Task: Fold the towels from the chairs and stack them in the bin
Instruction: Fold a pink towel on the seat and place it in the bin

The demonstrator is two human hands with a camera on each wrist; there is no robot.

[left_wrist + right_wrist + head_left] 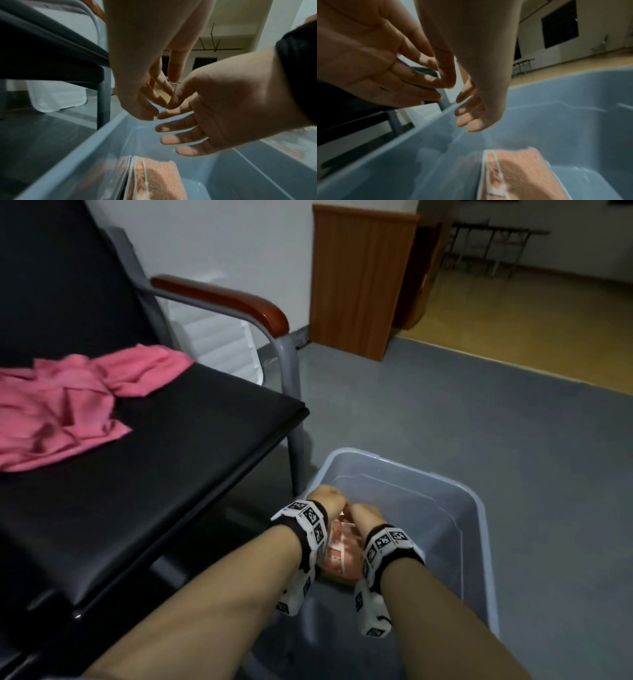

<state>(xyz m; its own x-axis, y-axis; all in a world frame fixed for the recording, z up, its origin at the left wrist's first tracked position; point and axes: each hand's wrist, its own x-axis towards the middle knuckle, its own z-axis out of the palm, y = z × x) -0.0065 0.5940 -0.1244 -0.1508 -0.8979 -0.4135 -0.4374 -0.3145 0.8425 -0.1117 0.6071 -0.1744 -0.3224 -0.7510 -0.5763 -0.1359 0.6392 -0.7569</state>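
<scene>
A folded orange towel [342,553] with white stripes lies in the translucent blue bin [479,508] on the floor; its end also shows in the left wrist view [154,180] and the right wrist view [518,169]. Both hands hover just above it, close together, fingers relaxed and holding nothing. My left hand [325,501] [150,97] [385,70] is nearer the chair. My right hand [363,513] [214,115] [471,111] is beside it. A crumpled pink towel [68,405] lies on the black chair seat [188,457].
The chair's grey leg [294,446] stands right by the bin's left corner, and its wooden armrest [226,299] is above. A white slatted object [219,337] sits behind the chair. A wooden cabinet [359,278] stands against the wall. Grey floor [445,405] surrounds the bin.
</scene>
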